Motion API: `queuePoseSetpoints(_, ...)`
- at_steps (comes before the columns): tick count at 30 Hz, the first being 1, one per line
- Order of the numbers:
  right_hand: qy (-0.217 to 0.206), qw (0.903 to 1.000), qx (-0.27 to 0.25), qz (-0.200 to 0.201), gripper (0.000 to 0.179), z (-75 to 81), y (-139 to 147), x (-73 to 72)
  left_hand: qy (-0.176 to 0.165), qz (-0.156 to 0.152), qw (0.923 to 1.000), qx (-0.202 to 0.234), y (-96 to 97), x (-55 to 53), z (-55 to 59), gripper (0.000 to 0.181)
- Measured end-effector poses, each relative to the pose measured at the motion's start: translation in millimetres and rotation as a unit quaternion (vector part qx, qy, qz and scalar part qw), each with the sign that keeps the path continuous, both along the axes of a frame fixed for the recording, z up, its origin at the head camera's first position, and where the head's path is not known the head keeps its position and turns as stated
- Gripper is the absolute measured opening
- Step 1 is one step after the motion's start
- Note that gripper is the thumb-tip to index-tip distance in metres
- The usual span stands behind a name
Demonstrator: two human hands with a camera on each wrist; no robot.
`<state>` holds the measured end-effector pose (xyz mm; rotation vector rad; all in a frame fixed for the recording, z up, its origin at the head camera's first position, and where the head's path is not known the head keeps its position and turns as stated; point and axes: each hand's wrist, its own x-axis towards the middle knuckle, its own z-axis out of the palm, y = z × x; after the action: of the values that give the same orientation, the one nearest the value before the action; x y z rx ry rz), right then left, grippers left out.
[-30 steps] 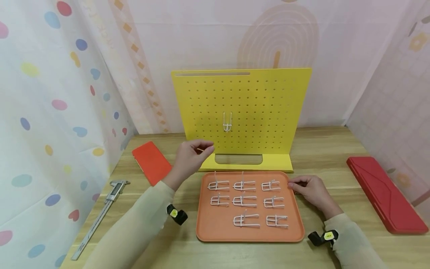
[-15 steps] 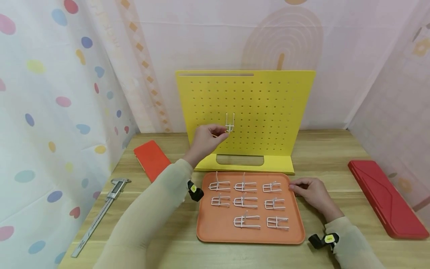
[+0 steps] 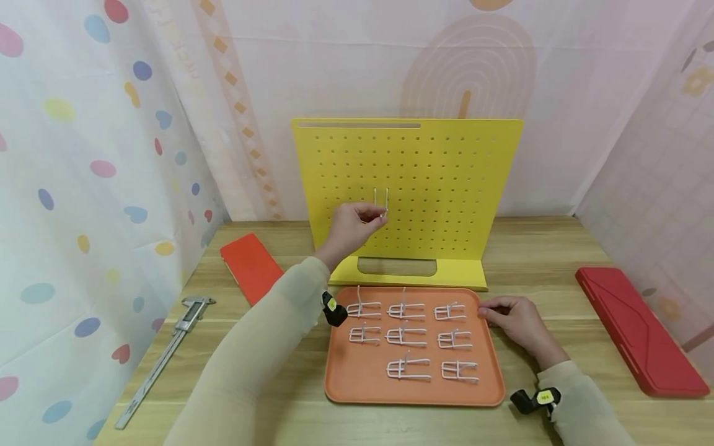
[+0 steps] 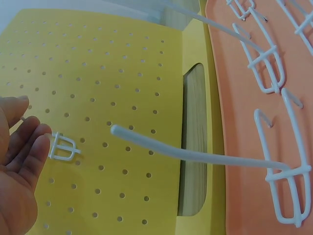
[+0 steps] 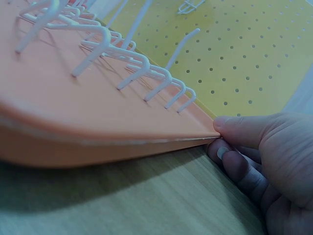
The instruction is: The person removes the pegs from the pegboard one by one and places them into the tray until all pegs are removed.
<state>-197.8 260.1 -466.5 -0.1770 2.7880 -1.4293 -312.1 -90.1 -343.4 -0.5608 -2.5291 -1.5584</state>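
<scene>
A white wire pegboard hook [image 4: 64,148] hangs on the yellow pegboard [image 3: 446,179], left of its middle. My left hand [image 3: 357,229] is at this hook, thumb and fingertips pinching its projecting prong; a pale tip shows between them in the left wrist view. The fingers cover the hook's lower part in the head view. At the tray's right edge, my right hand [image 3: 519,319] pinches the rim of the orange tray [image 3: 357,384], thumb on top and fingers beneath. Several more white wire hooks [image 3: 407,368] lie in rows on the tray.
Left of the pegboard lies a red-orange flat case [image 3: 251,266], partly behind the left sleeve. A digital caliper [image 3: 167,353] is farther left. At the right is a long dark-red case [image 3: 641,331]. Patterned curtains [image 3: 346,62] enclose the wooden table [image 3: 535,248].
My left hand has moved right and up from beside the pegboard's lower left to the hook hanging there. The right hand has stayed at the tray's edge.
</scene>
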Motion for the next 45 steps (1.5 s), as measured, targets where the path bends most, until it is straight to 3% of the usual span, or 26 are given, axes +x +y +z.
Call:
queuePoseSetpoints(9, -0.002, 1.0, 0.004, -0.002, 0.019, 1.1, 0, 0.0, -0.007, -0.006, 0.9998, 0.019, 0.8, 0.1, -1.3, 0.024)
queuePoseSetpoints(28, 0.006, 1.0, -0.005, 0.002, 0.017, -2.0, 1, 0.3, -0.023, -0.013, 0.9945, 0.101, 0.1, -0.7, -8.0, 0.024)
queuePoseSetpoints(45, 0.009, 0.9999, -0.013, 0.003, 0.016, -1.7, -1, 0.9, -0.011, -0.002, 0.9932, 0.116, 0.0, 4.5, -6.4, 0.022)
